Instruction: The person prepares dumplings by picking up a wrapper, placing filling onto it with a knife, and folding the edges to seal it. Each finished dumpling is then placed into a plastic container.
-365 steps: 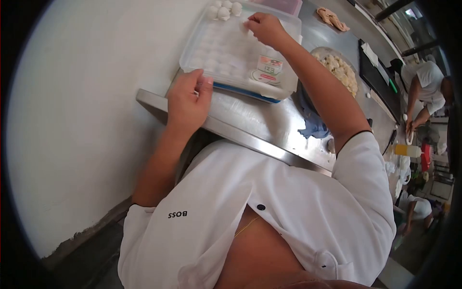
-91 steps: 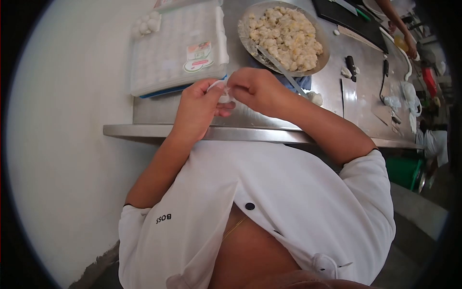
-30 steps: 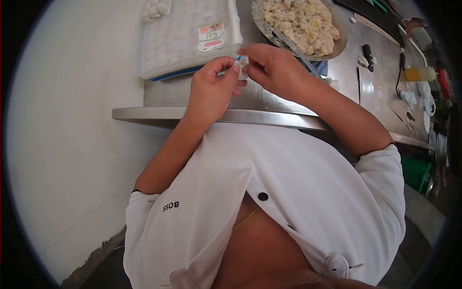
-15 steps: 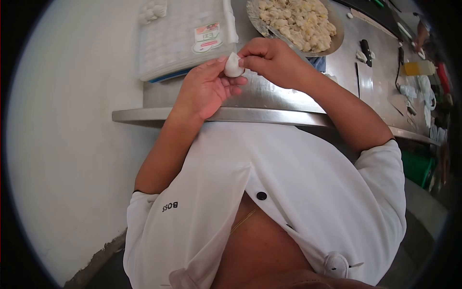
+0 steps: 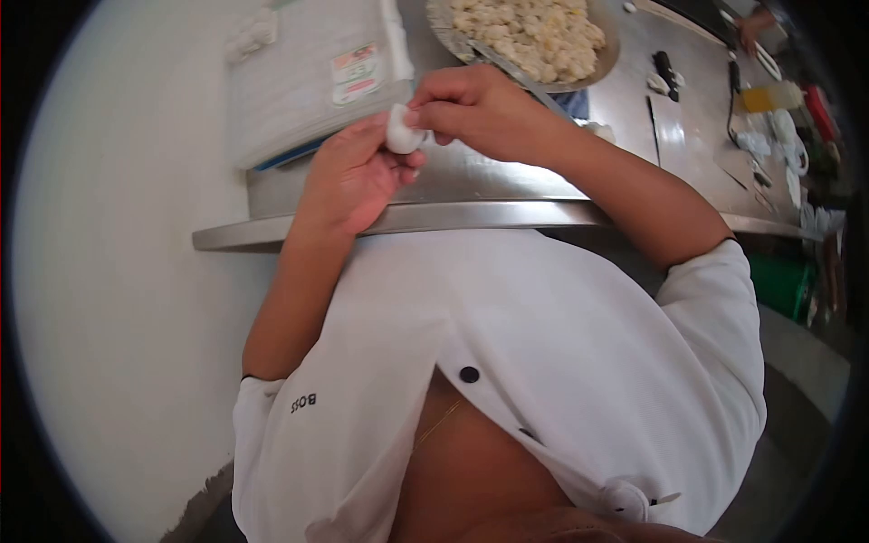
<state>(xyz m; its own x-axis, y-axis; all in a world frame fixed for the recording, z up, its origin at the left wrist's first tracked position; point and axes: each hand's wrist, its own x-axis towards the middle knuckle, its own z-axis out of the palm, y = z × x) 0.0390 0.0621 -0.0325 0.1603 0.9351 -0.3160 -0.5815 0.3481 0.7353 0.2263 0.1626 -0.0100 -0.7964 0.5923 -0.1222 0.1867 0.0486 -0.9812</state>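
A small, smooth white dough dumpling (image 5: 402, 133) is held up between my two hands, above the near part of the steel table. My left hand (image 5: 355, 172) cradles it from the left and below, thumb along its side and palm turned up. The thumb and fingertips of my right hand (image 5: 466, 113) pinch its upper right edge. Just beyond them is a metal bowl (image 5: 612, 68) heaped with a pale, lumpy filling (image 5: 534, 41), with a flat metal utensil resting across its near rim. My fingers partly hide the dumpling's right edge.
Left of the bowl stand stacked plastic trays (image 5: 299, 100) with a label, close to the white wall (image 5: 127, 226). Rightward on the steel table (image 5: 453, 185) lie a black-handled tool (image 5: 665, 71), a yellow squeeze bottle (image 5: 769, 97) and plastic bags. Another person's hand (image 5: 753, 27) shows far right.
The camera view has shifted, so the table, bowl and trays sit further left. My hands stay together on the dumpling, my right fingers still pinching its edge. The other person's hand has moved up.
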